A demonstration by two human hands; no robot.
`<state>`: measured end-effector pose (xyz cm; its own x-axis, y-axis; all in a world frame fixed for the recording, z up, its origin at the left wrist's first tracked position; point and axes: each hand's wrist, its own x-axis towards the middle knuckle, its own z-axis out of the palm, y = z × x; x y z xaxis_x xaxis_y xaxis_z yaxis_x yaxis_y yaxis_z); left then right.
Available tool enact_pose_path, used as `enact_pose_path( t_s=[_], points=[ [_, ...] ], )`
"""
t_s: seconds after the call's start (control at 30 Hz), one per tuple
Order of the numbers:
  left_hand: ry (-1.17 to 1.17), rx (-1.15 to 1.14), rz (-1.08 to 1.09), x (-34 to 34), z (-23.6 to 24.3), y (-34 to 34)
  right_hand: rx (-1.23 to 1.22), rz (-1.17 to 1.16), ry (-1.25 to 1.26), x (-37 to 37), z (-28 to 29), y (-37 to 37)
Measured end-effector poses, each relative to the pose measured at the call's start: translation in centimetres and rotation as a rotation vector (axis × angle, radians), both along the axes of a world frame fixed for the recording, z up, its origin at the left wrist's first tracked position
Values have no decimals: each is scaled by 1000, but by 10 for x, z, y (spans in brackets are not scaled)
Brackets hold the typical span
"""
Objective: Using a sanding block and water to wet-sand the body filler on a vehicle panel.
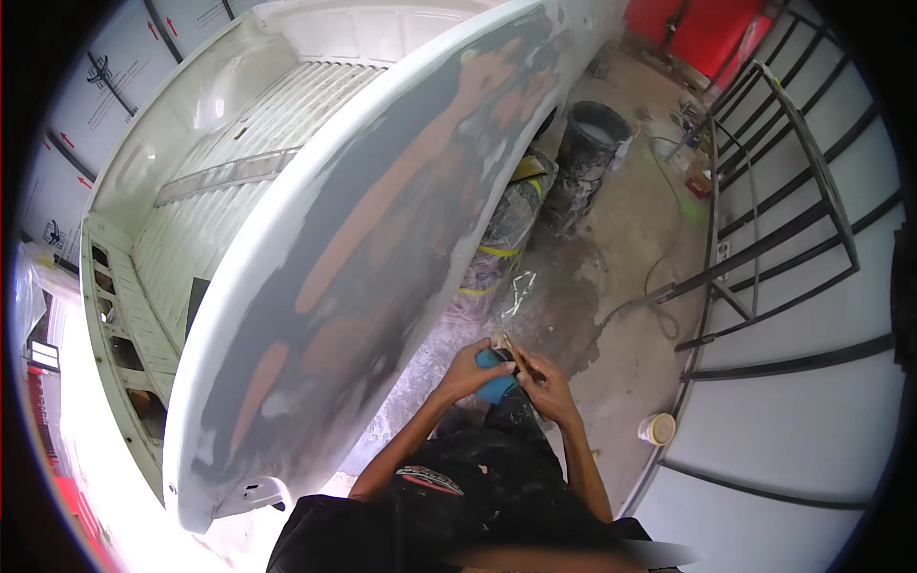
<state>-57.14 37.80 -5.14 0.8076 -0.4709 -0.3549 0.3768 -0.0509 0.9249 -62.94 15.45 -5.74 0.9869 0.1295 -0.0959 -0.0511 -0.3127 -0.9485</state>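
Observation:
My left hand (470, 371) grips a blue sanding block (496, 375) held low in front of me. My right hand (544, 382) pinches a tan strip of sandpaper (511, 350) against the block's top edge. Both hands meet beside the side panel of a white truck bed (334, 277), whose outer skin is patched with grey and brownish filler. The block's far side is hidden by my fingers.
A masked wheel (506, 229) sits under the panel, with a dirty grey bucket (590, 153) beyond it. A small round tin (657, 428) lies on the concrete floor at my right. A black metal frame (783, 229) and a hose (659, 277) stand further right.

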Motion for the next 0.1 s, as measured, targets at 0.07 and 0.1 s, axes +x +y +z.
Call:
enact_pose_path(
  t_s=[0.07, 0.1],
  points=[
    [-54, 33, -29, 4, -9, -7, 85, -4, 81, -4, -5, -6],
    [-109, 63, -51, 5, -15, -16, 114, -20, 98, -3, -11, -9]
  ],
)
